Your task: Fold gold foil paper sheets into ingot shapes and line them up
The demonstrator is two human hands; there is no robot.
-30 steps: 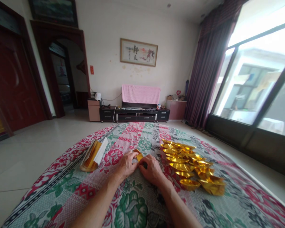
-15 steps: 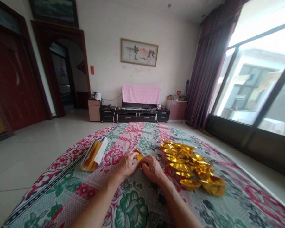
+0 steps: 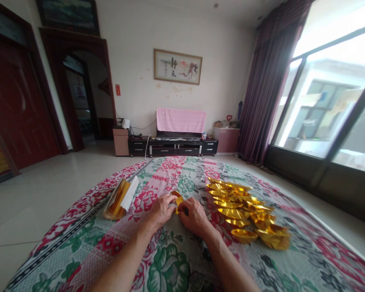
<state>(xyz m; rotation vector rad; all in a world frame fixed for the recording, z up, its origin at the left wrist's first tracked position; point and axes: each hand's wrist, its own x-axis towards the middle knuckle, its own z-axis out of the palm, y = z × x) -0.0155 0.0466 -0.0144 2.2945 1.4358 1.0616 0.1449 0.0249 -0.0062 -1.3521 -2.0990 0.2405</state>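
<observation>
At the middle of the cloth-covered tabletop, a small piece of gold foil lies between your two hands. Your left hand pinches its left side between thumb and fingers; your right hand, fingers curled, pinches the near right edge, though your fingertips hide the exact grip. Only a slight change shows from half a second ago: your right fingers have eased a little to the right, and the foil remains between your hands. That suggests you are working the same fold or crease, with this piece not yet shaped.

To your right, rows of folded, boat-shaped gold pieces overlap, pointed at their ends. To your left lies a loosely curled bundle of gold and white sheets, apart from your hand. Nothing visible blocks the foil except your own fingers. The folded rows sit near your right forearm, so a wide sweep that way could disturb them. Farther off, a pink cloth hangs above a low black cabinet.
</observation>
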